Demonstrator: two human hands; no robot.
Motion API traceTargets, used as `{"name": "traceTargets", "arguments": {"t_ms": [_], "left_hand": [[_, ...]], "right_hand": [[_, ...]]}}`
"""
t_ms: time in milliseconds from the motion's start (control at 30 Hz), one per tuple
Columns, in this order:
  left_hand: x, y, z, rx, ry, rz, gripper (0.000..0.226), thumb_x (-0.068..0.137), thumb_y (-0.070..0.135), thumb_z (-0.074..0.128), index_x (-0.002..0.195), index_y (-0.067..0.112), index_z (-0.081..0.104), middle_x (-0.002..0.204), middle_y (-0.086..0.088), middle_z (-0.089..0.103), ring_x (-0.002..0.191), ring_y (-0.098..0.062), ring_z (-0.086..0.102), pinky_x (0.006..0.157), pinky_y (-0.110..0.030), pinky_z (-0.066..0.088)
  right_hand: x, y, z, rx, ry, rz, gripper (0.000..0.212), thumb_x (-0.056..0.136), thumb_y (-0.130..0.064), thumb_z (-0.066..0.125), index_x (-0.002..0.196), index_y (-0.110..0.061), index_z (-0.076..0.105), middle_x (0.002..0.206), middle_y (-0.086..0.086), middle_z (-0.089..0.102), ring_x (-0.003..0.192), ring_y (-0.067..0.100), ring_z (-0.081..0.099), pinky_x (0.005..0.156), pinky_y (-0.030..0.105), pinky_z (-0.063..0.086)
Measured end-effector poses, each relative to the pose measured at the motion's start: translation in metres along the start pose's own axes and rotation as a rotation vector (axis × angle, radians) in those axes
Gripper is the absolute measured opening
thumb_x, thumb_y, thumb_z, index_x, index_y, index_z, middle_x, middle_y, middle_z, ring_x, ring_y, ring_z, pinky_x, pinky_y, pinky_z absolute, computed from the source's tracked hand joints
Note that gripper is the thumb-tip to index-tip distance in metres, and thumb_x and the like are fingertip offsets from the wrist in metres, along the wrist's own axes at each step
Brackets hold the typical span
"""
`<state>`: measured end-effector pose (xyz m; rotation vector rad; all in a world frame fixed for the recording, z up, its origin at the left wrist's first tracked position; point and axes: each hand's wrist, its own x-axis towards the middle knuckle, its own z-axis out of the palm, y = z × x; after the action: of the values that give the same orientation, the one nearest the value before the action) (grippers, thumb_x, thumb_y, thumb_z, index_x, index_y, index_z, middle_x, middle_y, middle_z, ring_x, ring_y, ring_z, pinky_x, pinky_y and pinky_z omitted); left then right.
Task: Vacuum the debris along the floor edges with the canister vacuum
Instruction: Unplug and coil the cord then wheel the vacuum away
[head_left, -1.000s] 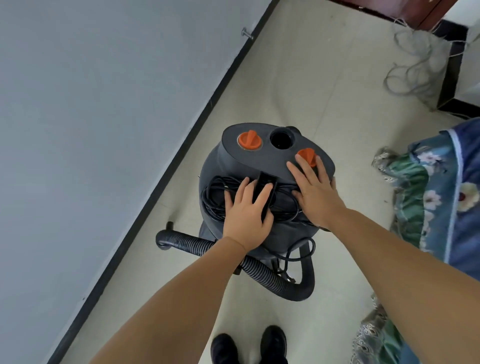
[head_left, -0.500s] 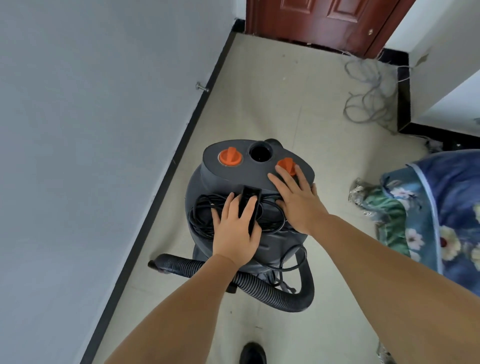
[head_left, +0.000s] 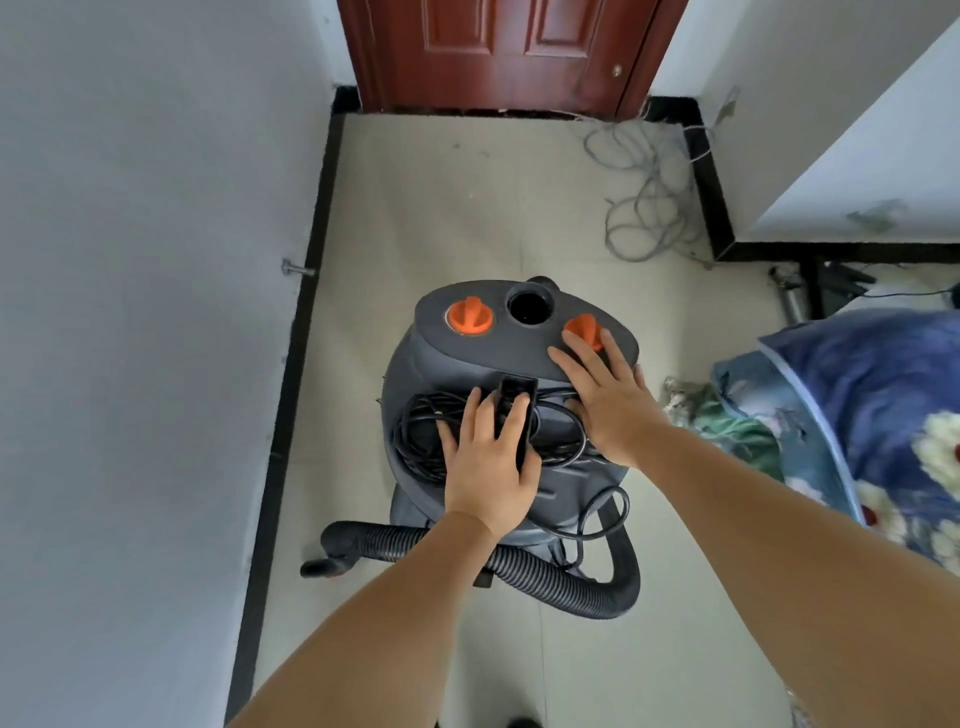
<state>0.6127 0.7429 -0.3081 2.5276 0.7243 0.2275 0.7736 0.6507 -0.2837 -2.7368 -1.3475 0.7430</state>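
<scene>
A dark grey canister vacuum (head_left: 441, 364) stands on the beige floor in front of me, with two orange knobs (head_left: 470, 317) and a round port on its top. A black power cord (head_left: 421, 426) is coiled on its lid. My left hand (head_left: 488, 457) lies flat over the coil and the black handle, fingers straight. Flat on the lid's right side rests my right hand (head_left: 605, 397), fingertips touching the right orange knob. The ribbed black hose (head_left: 545, 571) curls around the vacuum's near side on the floor.
A white wall with black baseboard (head_left: 288, 395) runs along the left, with a metal doorstop (head_left: 296, 270). A red-brown door (head_left: 498, 52) closes the far end. Loose grey wire (head_left: 644, 208) lies in the far right corner. A blue floral blanket (head_left: 852, 415) is at right.
The view has tilted up, showing the door and far corner. The vacuum seems to have rolled a little forward along the wall. Both hands keep their flat hold on the lid.
</scene>
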Motion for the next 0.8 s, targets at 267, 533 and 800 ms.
{"name": "traceTargets", "arguments": {"t_ms": [267,533,800], "left_hand": [[0.147,0.008,0.007,0.028,-0.084,0.137,0.054,0.084,0.021,0.056,0.137,0.013,0.051,0.129,-0.022,0.052,0.135,-0.040,0.037,0.101,-0.071,0.026],[0.270,0.032,0.023,0.028,-0.182,0.315,0.056,0.082,0.019,0.060,0.137,0.012,0.051,0.128,-0.024,0.052,0.134,-0.041,0.038,0.100,-0.073,0.026],[0.374,0.072,0.048,0.055,-0.314,0.491,0.057,0.082,0.024,0.058,0.138,0.015,0.049,0.132,-0.021,0.051,0.136,-0.039,0.036,0.101,-0.071,0.026]], "right_hand": [[0.094,0.056,-0.055,0.092,0.034,0.132,0.062,0.105,-0.032,0.030,0.153,-0.039,-0.008,0.158,-0.019,-0.024,0.144,0.021,-0.029,0.117,0.057,0.000],[0.154,0.114,-0.102,0.162,0.055,0.311,0.063,0.105,-0.030,0.031,0.153,-0.038,-0.009,0.158,-0.019,-0.025,0.145,0.022,-0.029,0.117,0.056,0.000],[0.190,0.176,-0.136,0.216,0.110,0.511,0.065,0.104,-0.028,0.034,0.153,-0.037,-0.007,0.158,-0.018,-0.023,0.145,0.022,-0.027,0.118,0.058,0.003]]}}
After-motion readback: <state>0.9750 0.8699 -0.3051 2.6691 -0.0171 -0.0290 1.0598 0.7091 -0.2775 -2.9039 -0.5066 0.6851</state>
